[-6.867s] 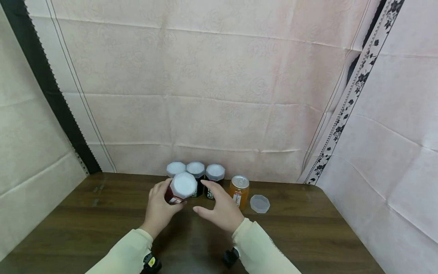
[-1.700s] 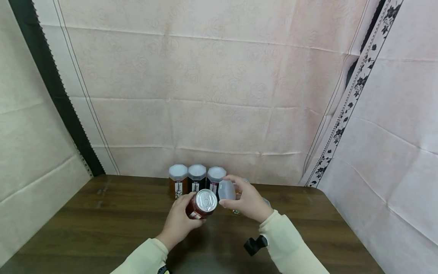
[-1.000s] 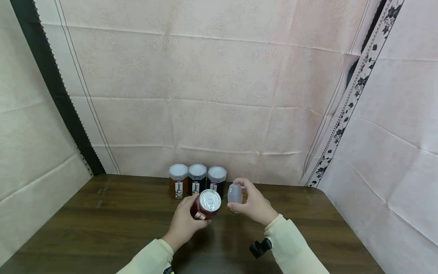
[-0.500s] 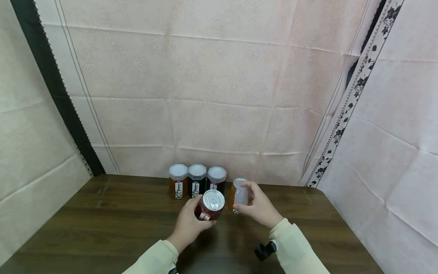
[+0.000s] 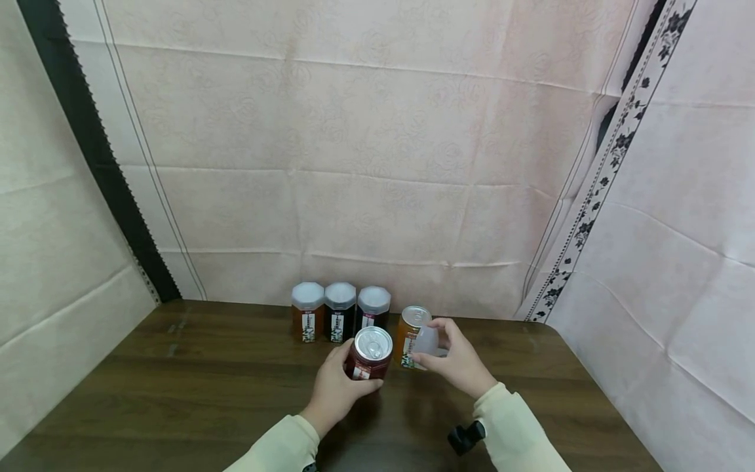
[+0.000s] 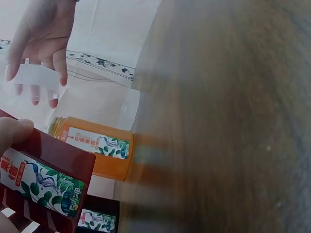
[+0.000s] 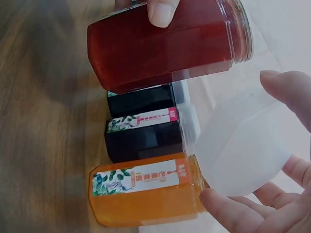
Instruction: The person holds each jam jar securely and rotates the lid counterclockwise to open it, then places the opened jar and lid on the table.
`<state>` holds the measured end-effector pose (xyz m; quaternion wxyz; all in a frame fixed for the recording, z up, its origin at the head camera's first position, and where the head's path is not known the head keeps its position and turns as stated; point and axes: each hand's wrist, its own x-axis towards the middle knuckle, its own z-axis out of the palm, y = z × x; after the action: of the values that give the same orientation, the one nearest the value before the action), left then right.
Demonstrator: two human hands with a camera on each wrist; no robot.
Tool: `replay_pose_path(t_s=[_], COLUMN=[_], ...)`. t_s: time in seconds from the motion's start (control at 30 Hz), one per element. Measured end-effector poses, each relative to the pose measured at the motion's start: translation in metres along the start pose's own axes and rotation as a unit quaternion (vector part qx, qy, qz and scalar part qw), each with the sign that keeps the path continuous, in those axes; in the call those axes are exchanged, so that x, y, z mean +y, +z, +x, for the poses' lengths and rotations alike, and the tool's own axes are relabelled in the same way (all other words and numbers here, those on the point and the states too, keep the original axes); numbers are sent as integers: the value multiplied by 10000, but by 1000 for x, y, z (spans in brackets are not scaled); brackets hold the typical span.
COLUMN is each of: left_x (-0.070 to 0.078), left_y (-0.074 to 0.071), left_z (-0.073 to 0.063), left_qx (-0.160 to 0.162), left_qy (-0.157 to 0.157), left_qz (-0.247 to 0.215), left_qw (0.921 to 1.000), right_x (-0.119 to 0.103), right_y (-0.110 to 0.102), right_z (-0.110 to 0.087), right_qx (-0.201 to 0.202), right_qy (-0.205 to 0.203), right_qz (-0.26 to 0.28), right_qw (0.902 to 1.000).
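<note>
My left hand [image 5: 336, 387] grips a dark red octagonal jar [image 5: 373, 343], whose silvery pull-tab top is bare. In the left wrist view, this jar [image 6: 46, 179] shows a leafy label, and its base seems raised off the table. My right hand [image 5: 460, 364] pinches a translucent white cap [image 5: 426, 339] by its edges, to the right of the red jar and apart from it. The right wrist view shows thumb and fingers spread around the cap [image 7: 243, 141]. Just behind the cap stands an orange jar [image 5: 407, 341], also with a bare metal top.
Three jars with white caps stand in a row near the cloth backdrop: an amber one [image 5: 307, 321] and two dark ones, the middle jar [image 5: 338, 324] and the right jar [image 5: 374, 301]. A second loose cap is mostly hidden by my right hand. Wooden table [image 5: 206, 380] surrounds them.
Several seconds ago the red jar wore its white cap; now the cap is in my right hand. Over the last second both hands drift right, the right one also slightly down, uncovering the orange jar.
</note>
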<state>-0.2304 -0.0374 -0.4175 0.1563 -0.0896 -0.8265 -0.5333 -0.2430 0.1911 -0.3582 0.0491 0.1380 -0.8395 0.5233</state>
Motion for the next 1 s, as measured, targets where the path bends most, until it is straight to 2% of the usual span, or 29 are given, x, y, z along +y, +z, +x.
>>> replay_pose_path(t_s=[0.37,0.63,1.0], left_x=[2,5,7], left_y=[14,24,35], left_z=[-3,-2,-1], left_qx=[-59,-24,-18], left_qy=[-165,-276,-455], left_qz=[-184,-200,-286], left_qw=[9997,9994,9986], right_x=[15,17,30], right_y=[-4,-9,-11], right_z=[-4,-8,-8], right_qx=[92,167,211], right_qy=[144,313,468], right_qz=[-15,40,-62], right_qw=[9999,9994,9987])
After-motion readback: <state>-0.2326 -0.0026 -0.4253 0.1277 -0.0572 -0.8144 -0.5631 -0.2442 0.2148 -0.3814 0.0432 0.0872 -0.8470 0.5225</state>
